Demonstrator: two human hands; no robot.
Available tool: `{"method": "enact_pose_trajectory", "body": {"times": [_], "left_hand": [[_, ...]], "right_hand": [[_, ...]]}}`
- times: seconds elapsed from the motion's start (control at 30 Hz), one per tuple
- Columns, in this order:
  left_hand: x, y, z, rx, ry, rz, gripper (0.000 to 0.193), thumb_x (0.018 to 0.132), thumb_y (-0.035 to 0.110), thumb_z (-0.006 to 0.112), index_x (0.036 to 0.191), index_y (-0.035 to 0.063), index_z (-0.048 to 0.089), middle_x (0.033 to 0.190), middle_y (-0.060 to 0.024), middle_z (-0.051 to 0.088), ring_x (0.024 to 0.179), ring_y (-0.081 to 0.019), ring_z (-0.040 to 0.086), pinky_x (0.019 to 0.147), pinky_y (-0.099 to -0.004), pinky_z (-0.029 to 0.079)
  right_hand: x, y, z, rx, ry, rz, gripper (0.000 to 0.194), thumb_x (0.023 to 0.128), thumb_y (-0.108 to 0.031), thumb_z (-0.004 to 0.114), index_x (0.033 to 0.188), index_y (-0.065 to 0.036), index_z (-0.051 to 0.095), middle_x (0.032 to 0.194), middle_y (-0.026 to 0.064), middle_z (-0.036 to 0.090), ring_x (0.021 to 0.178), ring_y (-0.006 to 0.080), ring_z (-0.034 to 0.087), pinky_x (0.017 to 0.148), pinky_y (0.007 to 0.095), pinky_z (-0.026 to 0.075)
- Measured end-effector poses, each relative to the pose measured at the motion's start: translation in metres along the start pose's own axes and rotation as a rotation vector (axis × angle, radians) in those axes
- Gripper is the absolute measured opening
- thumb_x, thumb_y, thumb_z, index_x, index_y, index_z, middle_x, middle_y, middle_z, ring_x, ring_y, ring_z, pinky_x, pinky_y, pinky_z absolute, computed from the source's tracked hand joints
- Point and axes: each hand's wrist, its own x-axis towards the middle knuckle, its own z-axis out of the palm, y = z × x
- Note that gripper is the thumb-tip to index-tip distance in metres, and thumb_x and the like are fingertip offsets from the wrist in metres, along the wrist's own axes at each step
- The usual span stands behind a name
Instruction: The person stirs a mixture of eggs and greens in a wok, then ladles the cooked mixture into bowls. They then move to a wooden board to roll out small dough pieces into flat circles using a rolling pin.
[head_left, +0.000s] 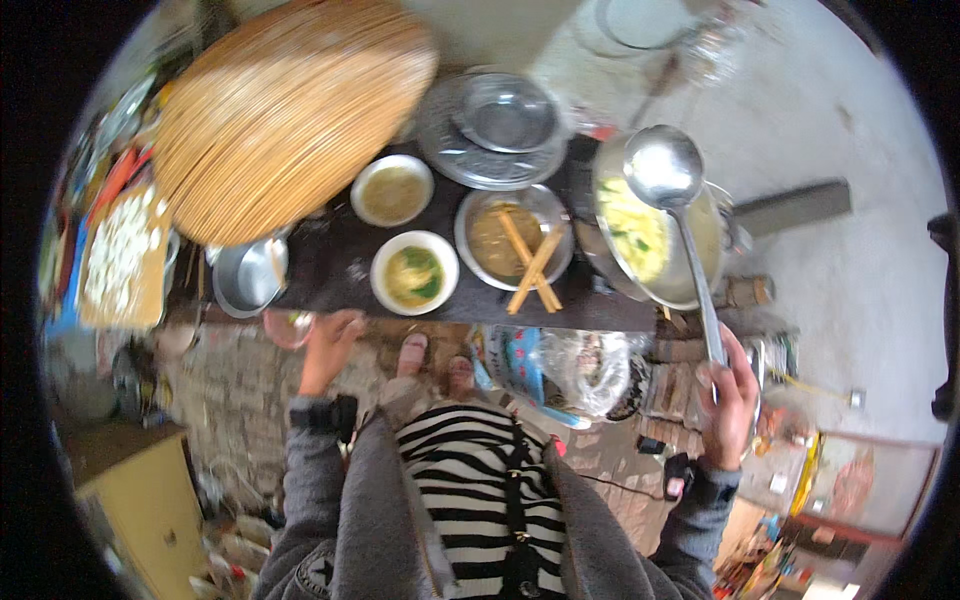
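My right hand (726, 405) grips the handle of a metal ladle (697, 270). The ladle's bowl is over the far part of a large metal pot (701, 292), which holds pale yellow food (634, 244) with bits of green. At the table's near edge, my left hand (330, 345) is loosely curled with nothing visible in it, beside a pink bowl (281, 328). In front of me stand a white bowl of soup with green leaves (415, 273) and another white bowl of brownish liquid (392, 193). Crossed wooden sticks (531, 266) lie over a metal basin of brown liquid (495, 236).
A large round woven tray (292, 120) leans at the far left, near an empty metal pot (244, 281). White pieces cover a board (124, 262). Metal lids (487, 161) stand by the wall. Bags (585, 367) and bricks (675, 390) lie below the dark table (330, 285).
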Motion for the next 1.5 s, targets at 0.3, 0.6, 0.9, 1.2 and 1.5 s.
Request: {"method": "enact_pose_trajectory", "body": {"times": [0.3, 0.6, 0.9, 1.2, 1.5], "left_hand": [[-0.012, 0.022, 0.004, 0.095, -0.051, -0.027, 0.023, 0.099, 0.011, 0.057, 0.112, -0.0064, 0.065, 0.094, -0.0055, 0.069, 0.087, -0.0120, 0.061, 0.077, -0.0278, 0.050], [-0.063, 0.018, 0.020, 0.007, -0.001, -0.092, 0.024, 0.098, 0.011, 0.058, 0.114, -0.0054, 0.063, 0.096, -0.0012, 0.067, 0.079, -0.0066, 0.055, 0.070, -0.0224, 0.044], [-0.092, -0.005, 0.047, -0.076, 0.043, -0.180, 0.023, 0.098, 0.015, 0.060, 0.110, -0.0037, 0.066, 0.095, -0.0010, 0.068, 0.081, -0.0080, 0.060, 0.069, -0.0235, 0.048], [-0.086, 0.001, 0.055, -0.131, 0.103, -0.206, 0.020, 0.097, 0.014, 0.061, 0.107, -0.0025, 0.067, 0.091, 0.0006, 0.066, 0.077, -0.0057, 0.056, 0.065, -0.0223, 0.045], [-0.079, 0.003, 0.057, -0.134, 0.014, -0.164, 0.025, 0.097, 0.013, 0.060, 0.114, -0.0048, 0.066, 0.091, -0.0010, 0.067, 0.079, -0.0062, 0.058, 0.068, -0.0212, 0.046]], "right_hand": [[0.074, 0.076, -0.038, -0.755, 0.178, -0.281, 0.042, 0.089, -0.001, 0.052, 0.130, 0.002, 0.058, 0.091, 0.0326, 0.065, 0.079, 0.0457, 0.067, 0.069, 0.0447, 0.052], [0.125, 0.091, -0.074, -1.078, 0.088, -0.333, 0.040, 0.088, -0.007, 0.055, 0.126, 0.004, 0.060, 0.080, 0.0314, 0.065, 0.080, 0.0474, 0.067, 0.073, 0.0555, 0.052], [0.164, 0.078, -0.081, -0.047, -0.208, 0.325, 0.037, 0.093, -0.007, 0.051, 0.128, 0.004, 0.058, 0.070, 0.0152, 0.062, 0.045, 0.0179, 0.052, 0.037, 0.0311, 0.039], [0.142, 0.052, -0.094, 0.105, -0.203, 0.355, 0.034, 0.094, -0.003, 0.048, 0.124, 0.002, 0.063, 0.068, 0.0069, 0.061, 0.044, 0.0088, 0.046, 0.036, 0.0228, 0.034], [0.139, 0.044, -0.122, 0.052, -0.152, 0.295, 0.037, 0.095, -0.005, 0.048, 0.129, 0.000, 0.060, 0.067, 0.0069, 0.060, 0.040, 0.0081, 0.042, 0.033, 0.0239, 0.029]]}}
